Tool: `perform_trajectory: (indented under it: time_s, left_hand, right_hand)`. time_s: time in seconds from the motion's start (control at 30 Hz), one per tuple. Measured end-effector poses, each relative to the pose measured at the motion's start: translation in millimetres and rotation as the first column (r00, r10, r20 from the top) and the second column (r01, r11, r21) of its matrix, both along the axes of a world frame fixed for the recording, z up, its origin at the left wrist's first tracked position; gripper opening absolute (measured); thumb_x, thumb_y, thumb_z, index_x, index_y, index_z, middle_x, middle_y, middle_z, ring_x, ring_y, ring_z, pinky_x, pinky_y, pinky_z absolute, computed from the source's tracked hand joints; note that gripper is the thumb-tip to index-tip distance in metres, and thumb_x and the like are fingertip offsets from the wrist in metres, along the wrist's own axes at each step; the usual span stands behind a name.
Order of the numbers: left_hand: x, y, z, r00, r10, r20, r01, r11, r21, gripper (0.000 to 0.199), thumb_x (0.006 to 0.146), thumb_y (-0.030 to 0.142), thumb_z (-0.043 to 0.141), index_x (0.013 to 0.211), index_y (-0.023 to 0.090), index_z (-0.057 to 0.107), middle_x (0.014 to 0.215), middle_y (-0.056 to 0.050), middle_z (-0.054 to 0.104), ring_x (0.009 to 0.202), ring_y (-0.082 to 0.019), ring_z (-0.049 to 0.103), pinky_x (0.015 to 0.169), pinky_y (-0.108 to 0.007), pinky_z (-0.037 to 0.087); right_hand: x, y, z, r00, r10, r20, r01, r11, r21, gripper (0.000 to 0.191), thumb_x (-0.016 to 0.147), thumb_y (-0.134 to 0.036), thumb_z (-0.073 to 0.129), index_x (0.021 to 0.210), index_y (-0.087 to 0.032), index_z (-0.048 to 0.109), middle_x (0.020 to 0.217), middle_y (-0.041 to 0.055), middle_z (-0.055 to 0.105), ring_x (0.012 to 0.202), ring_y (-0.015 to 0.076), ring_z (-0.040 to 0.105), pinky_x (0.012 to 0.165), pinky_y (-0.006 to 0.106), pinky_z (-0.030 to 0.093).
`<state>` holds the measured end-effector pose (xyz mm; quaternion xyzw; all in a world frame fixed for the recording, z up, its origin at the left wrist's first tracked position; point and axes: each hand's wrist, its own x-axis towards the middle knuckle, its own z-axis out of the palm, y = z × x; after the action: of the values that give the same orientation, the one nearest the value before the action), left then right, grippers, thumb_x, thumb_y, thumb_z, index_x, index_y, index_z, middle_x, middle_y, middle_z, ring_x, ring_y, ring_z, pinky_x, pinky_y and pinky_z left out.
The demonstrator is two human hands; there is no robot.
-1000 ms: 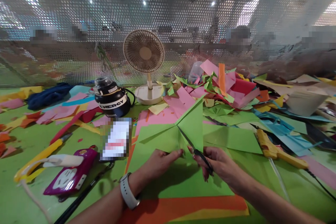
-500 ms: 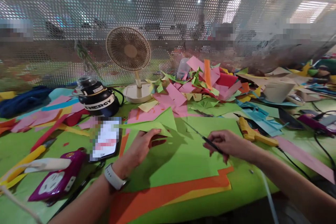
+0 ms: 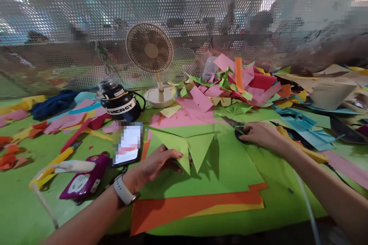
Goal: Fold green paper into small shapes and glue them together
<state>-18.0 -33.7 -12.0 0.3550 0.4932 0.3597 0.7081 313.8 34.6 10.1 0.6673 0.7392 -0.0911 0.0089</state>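
Observation:
My left hand pinches a folded light green paper piece between thumb and fingers. The piece has pointed, wing-like flaps and is raised over a flat green sheet. My right hand is at the sheet's far right edge, fingers closed at the dark handles of a pair of scissors. The scissor blades point up and left, beside the pink paper. Beneath the green sheet, orange paper and yellow paper stick out at the front.
To the left are a phone, a purple power strip and a yellow glue gun. A black bottle and a small fan stand behind. Coloured scraps pile up before a perforated metal screen. Another yellow tool lies right.
My right hand has moved away and back with the scissors, toward the sheet's far right edge. The green piece in my left hand has turned and now shows two pointed flaps.

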Motion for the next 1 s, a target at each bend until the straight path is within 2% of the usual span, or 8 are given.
perform_trajectory:
  time_s: [0.17,0.3,0.47,0.53,0.6,0.67,0.77,1.0]
  left_hand:
    - [-1,-6,-0.8,0.998,-0.048,0.032,0.049,0.998,-0.044,0.021,0.058,0.027,0.073,0.062,0.02,0.053,0.062,0.004,0.063,0.049,-0.013,0.062,0.055,-0.027,0.054]
    - [4,-11,-5.5,0.989,-0.149,0.023,0.15,0.985,-0.087,0.014,0.061,0.03,0.067,0.061,0.018,0.062,0.063,-0.001,0.069,0.049,-0.014,0.064,0.054,-0.024,0.052]
    - [-7,-19,14.6,0.831,-0.556,-0.038,0.536,0.816,-0.219,0.044,0.079,0.047,0.056,0.048,0.016,0.062,0.054,-0.01,0.068,0.041,-0.015,0.06,0.036,-0.022,0.039]
    - [-16,-24,36.3,0.584,-0.794,-0.168,0.746,0.607,-0.274,0.051,0.084,0.052,0.052,0.048,0.018,0.062,0.05,-0.007,0.065,0.034,-0.013,0.053,0.034,-0.021,0.035]
    - [-22,-26,55.8,0.56,-0.726,-0.399,0.724,0.663,-0.191,0.044,0.083,0.053,0.055,0.056,0.02,0.065,0.048,-0.002,0.062,0.034,-0.011,0.05,0.035,-0.021,0.033]
    - [-20,-24,63.8,0.628,-0.361,-0.689,0.616,0.773,0.156,0.037,0.083,0.049,0.057,0.061,0.02,0.064,0.053,0.0,0.061,0.042,-0.012,0.054,0.041,-0.021,0.037]
    - [-9,-13,48.8,0.451,0.162,-0.877,0.687,0.565,0.458,0.019,0.084,0.035,0.06,0.086,0.018,0.067,0.085,-0.005,0.066,0.075,-0.02,0.061,0.065,-0.028,0.046]
    - [5,1,-2.3,0.168,0.227,-0.959,0.854,0.452,0.256,0.015,0.089,0.021,0.052,0.097,0.014,0.062,0.092,-0.008,0.061,0.083,-0.022,0.059,0.066,-0.032,0.048]
  right_hand:
    - [-16,-22,3.5,0.992,0.123,-0.023,-0.116,0.973,0.198,0.031,0.082,-0.038,0.058,0.105,-0.021,0.067,0.091,0.009,0.07,0.077,0.0256,0.064,0.059,0.032,0.043]
    - [-57,-56,-14.2,0.748,0.662,-0.049,-0.569,0.677,0.466,0.046,0.085,-0.029,0.059,0.13,-0.019,0.053,0.133,0.0135,0.054,0.114,0.0288,0.054,0.086,0.041,0.047]
    - [-79,-67,-39.4,0.548,0.836,-0.014,-0.732,0.488,0.474,0.028,0.088,-0.005,0.045,0.099,-0.018,0.068,0.101,0.009,0.069,0.088,0.0213,0.062,0.074,0.036,0.047]
    - [-76,-65,-42.5,0.544,0.839,-0.019,-0.745,0.493,0.451,0.03,0.086,-0.003,0.044,0.1,-0.017,0.068,0.101,0.0099,0.07,0.087,0.0215,0.063,0.073,0.036,0.048]
    - [-73,-64,-42.3,0.541,0.839,-0.055,-0.746,0.509,0.428,0.03,0.086,-0.003,0.045,0.101,-0.016,0.068,0.101,0.0105,0.07,0.087,0.0215,0.063,0.073,0.035,0.049]
    - [-72,-65,-40.8,0.538,0.836,-0.107,-0.743,0.53,0.408,0.03,0.087,-0.006,0.046,0.103,-0.017,0.068,0.102,0.0108,0.07,0.088,0.0215,0.063,0.073,0.035,0.049]
    - [-73,-66,-39.2,0.572,0.791,-0.216,-0.701,0.608,0.372,0.026,0.092,-0.014,0.046,0.101,-0.019,0.07,0.102,0.0105,0.07,0.088,0.0211,0.063,0.075,0.035,0.049]
    - [-91,-68,-38.7,0.688,0.412,-0.597,-0.381,0.906,0.186,0.025,0.093,-0.034,0.052,0.082,-0.021,0.07,0.084,0.0051,0.069,0.083,0.0193,0.061,0.077,0.034,0.046]
